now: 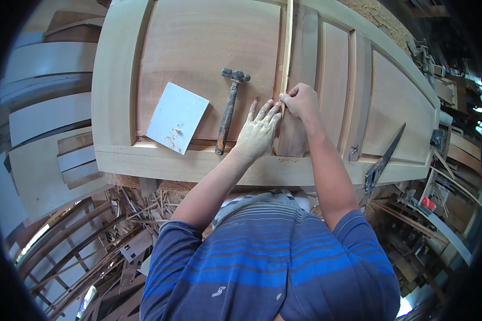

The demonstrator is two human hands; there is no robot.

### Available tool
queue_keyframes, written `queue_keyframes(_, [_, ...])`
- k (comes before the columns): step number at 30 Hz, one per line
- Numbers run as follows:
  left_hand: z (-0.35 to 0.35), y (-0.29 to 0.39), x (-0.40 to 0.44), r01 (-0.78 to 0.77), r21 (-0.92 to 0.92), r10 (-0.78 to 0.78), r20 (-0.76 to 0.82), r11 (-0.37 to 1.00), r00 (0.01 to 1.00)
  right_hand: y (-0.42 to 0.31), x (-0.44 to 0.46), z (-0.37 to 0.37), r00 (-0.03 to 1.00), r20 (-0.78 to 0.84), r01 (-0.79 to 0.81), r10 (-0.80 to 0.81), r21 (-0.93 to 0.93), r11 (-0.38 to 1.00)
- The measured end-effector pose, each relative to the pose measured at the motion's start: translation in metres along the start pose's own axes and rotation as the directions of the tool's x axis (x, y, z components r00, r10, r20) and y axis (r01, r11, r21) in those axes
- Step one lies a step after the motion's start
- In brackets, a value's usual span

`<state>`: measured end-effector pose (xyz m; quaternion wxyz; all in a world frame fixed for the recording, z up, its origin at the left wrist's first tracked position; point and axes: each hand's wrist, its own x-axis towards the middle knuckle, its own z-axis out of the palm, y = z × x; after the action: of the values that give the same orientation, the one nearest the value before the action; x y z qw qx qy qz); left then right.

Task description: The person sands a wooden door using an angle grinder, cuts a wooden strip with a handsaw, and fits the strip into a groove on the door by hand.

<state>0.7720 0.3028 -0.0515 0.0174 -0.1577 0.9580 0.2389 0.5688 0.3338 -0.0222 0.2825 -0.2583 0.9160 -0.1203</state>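
A panelled wooden door (300, 61) lies flat before me. Along the edge of its large panel runs a thin wooden strip (287, 48), its far end beyond the top of the view. My left hand (258, 130), dusted with pale powder, rests flat with fingers spread, fingertips beside the strip. Pinched on the strip's near part is my right hand (300, 100), thumb and finger closed. Left of my left hand lies a hammer (229, 109), its head pointing away from me. Farther left, a white square board (185, 109) carries a small lump of putty-like material.
A handsaw (383, 160) lies across the door's near right edge. Several pale boards (51, 115) are stacked on the left. Wood scraps (144, 206) litter the floor below the door, and sawdust (383, 21) lies beyond its far edge.
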Motion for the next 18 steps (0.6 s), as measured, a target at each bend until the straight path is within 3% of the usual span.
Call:
queue_keyframes(14, [-0.014, 0.013, 0.005, 0.030, 0.102, -0.037, 0.070, 0.994, 0.997, 0.013, -0.003, 0.007, 0.999, -0.023, 0.029, -0.026, 0.113, 0.993])
queue_keyframes(17, [-0.017, -0.002, 0.015, 0.074, -0.059, -0.070, 0.069, 0.996, 0.995, 0.027, 0.003, 0.011, 1.000, 0.009, 0.002, -0.004, 0.222, 0.975])
queue_keyframes(18, [-0.026, -0.003, 0.021, 0.108, -0.036, -0.105, 0.076, 0.993, 0.992, 0.026, 0.000, 0.009, 0.999, 0.034, -0.018, 0.009, 0.277, 0.961])
